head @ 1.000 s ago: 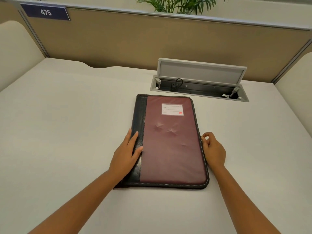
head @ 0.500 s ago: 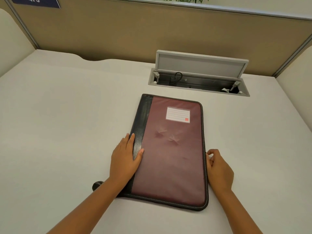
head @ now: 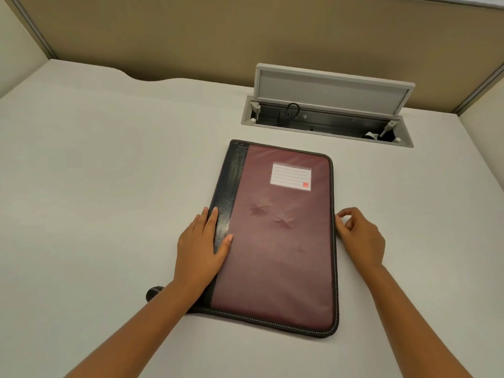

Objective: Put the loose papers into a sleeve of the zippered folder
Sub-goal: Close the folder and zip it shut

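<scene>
A closed zippered folder (head: 278, 241), maroon with a black spine strip and a white label near its top, lies flat on the desk (head: 95, 186). My left hand (head: 200, 246) rests flat on the black spine, fingers together and pointing away from me. At the folder's right edge, about halfway down, my right hand (head: 360, 236) has its fingers curled, fingertips pinched right by the zipper seam. Whether they hold the zipper pull is too small to tell. No loose papers are visible.
A dark strap end (head: 154, 293) sticks out from under my left forearm. Behind the folder an open cable hatch (head: 327, 124) with a raised grey lid (head: 332, 91) sits in the desk. Tan partition walls enclose the back.
The view has tilted down, so the folder sits lower in frame. My right hand slid a little toward me along the right edge, then held. The left hand stays on the spine.
</scene>
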### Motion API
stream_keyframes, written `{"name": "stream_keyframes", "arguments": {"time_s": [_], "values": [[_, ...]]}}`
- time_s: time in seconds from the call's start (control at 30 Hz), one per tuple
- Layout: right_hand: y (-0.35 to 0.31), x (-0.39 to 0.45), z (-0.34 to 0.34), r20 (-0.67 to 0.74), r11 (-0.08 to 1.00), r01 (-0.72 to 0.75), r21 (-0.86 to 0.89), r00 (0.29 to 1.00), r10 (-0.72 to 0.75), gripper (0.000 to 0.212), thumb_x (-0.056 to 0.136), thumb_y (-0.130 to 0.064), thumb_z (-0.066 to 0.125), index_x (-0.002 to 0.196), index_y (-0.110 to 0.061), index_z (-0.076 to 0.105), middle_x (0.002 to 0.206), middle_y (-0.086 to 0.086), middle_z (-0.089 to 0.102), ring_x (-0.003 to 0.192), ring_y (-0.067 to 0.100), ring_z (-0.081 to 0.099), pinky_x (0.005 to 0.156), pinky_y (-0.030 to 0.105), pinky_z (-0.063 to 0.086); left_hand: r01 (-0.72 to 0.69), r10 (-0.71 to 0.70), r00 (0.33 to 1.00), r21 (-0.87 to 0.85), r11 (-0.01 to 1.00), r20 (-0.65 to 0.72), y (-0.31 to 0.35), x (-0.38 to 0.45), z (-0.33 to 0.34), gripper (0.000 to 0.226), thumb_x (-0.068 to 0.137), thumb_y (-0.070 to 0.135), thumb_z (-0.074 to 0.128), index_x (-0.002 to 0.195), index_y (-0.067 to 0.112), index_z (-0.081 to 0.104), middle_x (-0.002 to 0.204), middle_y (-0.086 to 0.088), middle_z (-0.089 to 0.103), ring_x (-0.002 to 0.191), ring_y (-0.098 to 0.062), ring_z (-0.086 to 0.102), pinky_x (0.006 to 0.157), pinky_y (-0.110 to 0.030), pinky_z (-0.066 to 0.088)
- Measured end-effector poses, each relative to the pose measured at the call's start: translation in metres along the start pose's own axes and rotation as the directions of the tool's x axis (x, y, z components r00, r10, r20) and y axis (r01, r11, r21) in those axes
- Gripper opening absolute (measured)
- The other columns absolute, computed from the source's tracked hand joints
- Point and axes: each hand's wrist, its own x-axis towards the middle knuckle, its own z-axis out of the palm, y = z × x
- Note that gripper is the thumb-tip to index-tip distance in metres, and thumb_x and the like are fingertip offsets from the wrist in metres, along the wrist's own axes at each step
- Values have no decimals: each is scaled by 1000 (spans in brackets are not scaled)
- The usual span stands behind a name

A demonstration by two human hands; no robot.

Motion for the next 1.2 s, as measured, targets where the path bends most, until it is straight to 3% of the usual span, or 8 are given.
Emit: {"name": "stream_keyframes", "arguments": {"time_s": [0.2, 0.43, 0.6, 0.73, 0.83, 1.0, 1.07, 1.2], "values": [[0, 52, 9, 9, 988, 59, -144, 998, -59, 19, 91, -41, 44, 92, -23, 50, 63, -3, 56, 58, 21, 54, 52, 26, 34, -3, 3, 1000, 15, 1000, -1, 1, -1, -3, 65, 88, 54, 29, 144, 21, 23, 151, -8, 28, 136, -25, 31, 109, -44, 29], [-4, 129, 15, 42, 961, 169, -217, 986, -164, 20, 96, -37, 38, 100, -19, 46, 69, 3, 56, 61, 25, 53, 56, 28, 36, -3, 3, 1000, 15, 1000, 13, 2, -3, -6, 70, 85, 60, 19, 144, 23, 22, 151, -6, 29, 136, -24, 32, 107, -44, 31], [-12, 181, 12, 209, 960, 278, -42, 942, -264, 5, 94, -28, 47, 97, -25, 50, 81, 2, 58, 72, 24, 54, 63, 31, 41, -3, 3, 1000, -1, 1000, 26, 2, -3, -6, 67, 86, 59, 18, 144, 26, 17, 152, -4, 27, 137, -22, 30, 109, -43, 30], [-26, 214, 11, 361, 909, 405, -104, 866, -345, 6, 91, -26, 54, 96, -25, 57, 82, 3, 59, 76, 24, 54, 66, 30, 38, 3, -2, 999, -13, 1000, 35, 1, -3, -7, 65, 86, 59, 18, 144, 28, 14, 152, -2, 25, 138, -21, 27, 109, -41, 27], [-54, 235, 7, 542, 778, 577, -249, 749, -382, 10, 88, -35, 57, 95, -28, 59, 87, -1, 60, 82, 23, 57, 66, 29, 38, 1, 0, 999, -10, 1000, 43, 1, -4, -6, 65, 86, 59, 17, 143, 30, 12, 153, 0, 22, 139, -19, 25, 110, -39, 24], [-107, 247, 16, 624, 359, 871, -335, 491, -608, 17, 90, -41, 53, 96, -25, 56, 99, -2, 62, 73, 20, 53, 58, 25, 33, -4, 3, 999, 4, 1000, 34, 1, -3, -6, 64, 87, 56, 22, 143, 25, 22, 150, -2, 28, 137, -21, 30, 106, -36, 24], [-130, 242, 31, 633, 294, 892, -343, 451, -629, 20, 92, -41, 49, 100, -23, 54, 101, 1, 61, 73, 22, 54, 57, 26, 35, -9, 9, 999, 17, 1000, 31, 1, -3, -6, 63, 88, 55, 23, 143, 24, 23, 150, -2, 29, 137, -20, 31, 105, -35, 22], [-183, 227, 67, 634, 271, 884, -382, 463, -619, 17, 95, -35, 46, 104, -21, 51, 102, 5, 60, 81, 30, 61, 57, 30, 37, -12, 12, 1000, -1, 1000, 18, 0, -3, -5, 64, 87, 57, 21, 143, 27, 20, 151, 2, 23, 137, -14, 24, 106, -33, 18]]}}
